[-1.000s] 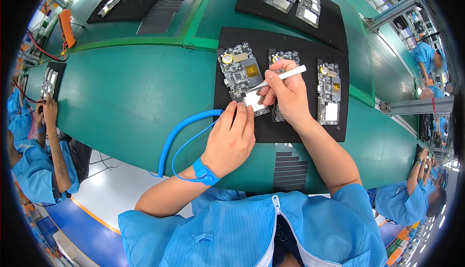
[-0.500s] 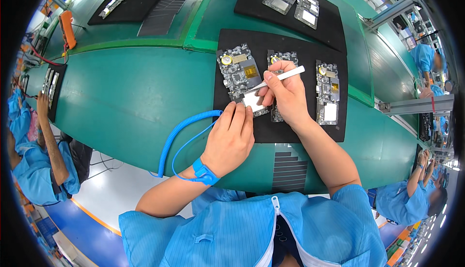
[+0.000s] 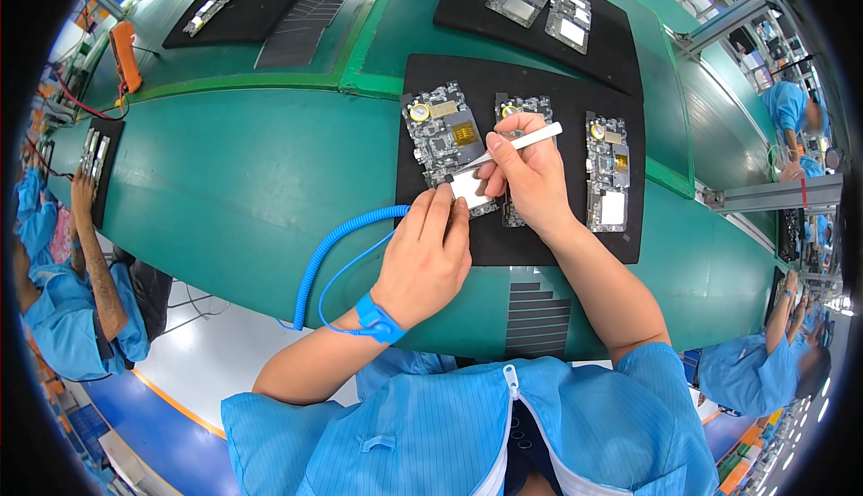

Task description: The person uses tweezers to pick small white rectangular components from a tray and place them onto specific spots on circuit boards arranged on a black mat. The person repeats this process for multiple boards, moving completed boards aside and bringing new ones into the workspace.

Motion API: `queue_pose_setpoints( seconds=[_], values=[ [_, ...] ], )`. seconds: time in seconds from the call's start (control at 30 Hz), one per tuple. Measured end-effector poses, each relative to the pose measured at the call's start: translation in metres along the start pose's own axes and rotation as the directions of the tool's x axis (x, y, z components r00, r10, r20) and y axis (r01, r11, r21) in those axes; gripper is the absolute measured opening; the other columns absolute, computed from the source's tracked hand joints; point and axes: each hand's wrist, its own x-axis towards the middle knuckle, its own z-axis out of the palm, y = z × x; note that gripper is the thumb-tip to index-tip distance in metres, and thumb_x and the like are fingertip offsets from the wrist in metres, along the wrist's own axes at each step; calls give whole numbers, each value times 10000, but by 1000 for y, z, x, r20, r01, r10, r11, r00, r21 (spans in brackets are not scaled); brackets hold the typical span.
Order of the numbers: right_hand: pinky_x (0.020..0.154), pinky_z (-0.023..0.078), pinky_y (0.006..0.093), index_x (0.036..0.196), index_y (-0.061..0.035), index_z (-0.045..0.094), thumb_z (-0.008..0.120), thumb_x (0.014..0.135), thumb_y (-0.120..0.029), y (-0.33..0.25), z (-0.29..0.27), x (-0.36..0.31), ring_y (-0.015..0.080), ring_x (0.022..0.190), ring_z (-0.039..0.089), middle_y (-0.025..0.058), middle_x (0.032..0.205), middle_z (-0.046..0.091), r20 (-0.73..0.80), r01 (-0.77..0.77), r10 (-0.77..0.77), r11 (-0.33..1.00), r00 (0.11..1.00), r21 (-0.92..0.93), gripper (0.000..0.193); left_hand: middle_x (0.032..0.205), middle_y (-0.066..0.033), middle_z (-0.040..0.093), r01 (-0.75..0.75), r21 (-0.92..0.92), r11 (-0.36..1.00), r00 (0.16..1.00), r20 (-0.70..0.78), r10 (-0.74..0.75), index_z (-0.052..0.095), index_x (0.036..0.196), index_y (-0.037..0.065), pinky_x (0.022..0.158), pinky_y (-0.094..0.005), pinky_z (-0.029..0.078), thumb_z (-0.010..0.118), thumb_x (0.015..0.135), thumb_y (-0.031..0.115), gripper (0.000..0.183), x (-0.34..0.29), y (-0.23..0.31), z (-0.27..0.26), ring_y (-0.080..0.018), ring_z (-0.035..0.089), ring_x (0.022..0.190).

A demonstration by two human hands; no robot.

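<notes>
A dark circuit board [image 3: 439,141] with a round yellow-ringed coin cell and an amber patch lies tilted on a black mat [image 3: 512,249]. My left hand [image 3: 422,258], a blue wrist strap on its wrist, grips the board's lower left edge with fingers together. In my right hand [image 3: 532,181] is a pair of white-handled tweezers [image 3: 539,134], pinched between thumb and fingers. Their tips point down left to the board, just above its white rectangular pad [image 3: 467,187]; whether they touch it I cannot tell. Behind my right hand, a second board [image 3: 530,105] is partly hidden.
A third board [image 3: 608,172] lies at the mat's right. Another black mat [image 3: 467,10] beyond bears two boards. Dark strips [image 3: 538,316] lie at the near table edge. A coiled blue cord [image 3: 310,267] runs beside my left wrist. Co-workers sit at both sides.
My left fingers have shifted very slightly up and left along the board's edge. The tweezers and right hand have moved a touch to the left.
</notes>
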Motion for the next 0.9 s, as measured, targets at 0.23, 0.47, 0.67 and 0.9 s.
queue_pose_setpoints(
  seconds=[0.23, 0.47, 0.67, 0.9],
  values=[
    [452, 446, 208, 1047, -30, 454, 557, 930, -138, 1, 2, -4, 74, 523, 563, 64, 690, 591, 2, 73, -74, 991, 997, -108, 190, 1186, -254, 483, 30, -90, 995, 999, 31, -27, 583, 1031, -59, 871, -436, 460, 662, 647, 36, 403, 11, -3, -8, -385, 497, 1026],
    [479, 456, 249, 1014, 5, 472, 595, 900, -73, 14, 4, -17, 113, 564, 606, 72, 674, 620, 176, 590, -587, 652, 790, -476, 185, 1158, -265, 506, 74, 9, 997, 995, 73, -74, 591, 1021, -65, 884, -424, 463, 650, 678, 77, 377, 17, 8, -6, -389, 502, 1035],
    [509, 479, 250, 1010, 12, 464, 593, 901, -70, 25, 0, -17, 140, 569, 622, 78, 682, 625, 191, 556, -526, 737, 829, -383, 187, 1153, -296, 530, -3, 222, 975, 1000, 27, -3, 553, 1115, -144, 967, -412, 428, 627, 744, 112, 457, -2, 15, 7, -408, 494, 1092],
    [522, 492, 268, 1009, 6, 481, 603, 884, -50, 16, 4, -19, 160, 587, 635, 93, 728, 627, 246, 577, -528, 667, 813, -472, 184, 1152, -280, 534, 9, 201, 980, 1000, 1, -9, 556, 1119, -131, 944, -407, 447, 637, 731, 112, 465, -3, 14, 11, -393, 499, 1090]
  ],
)
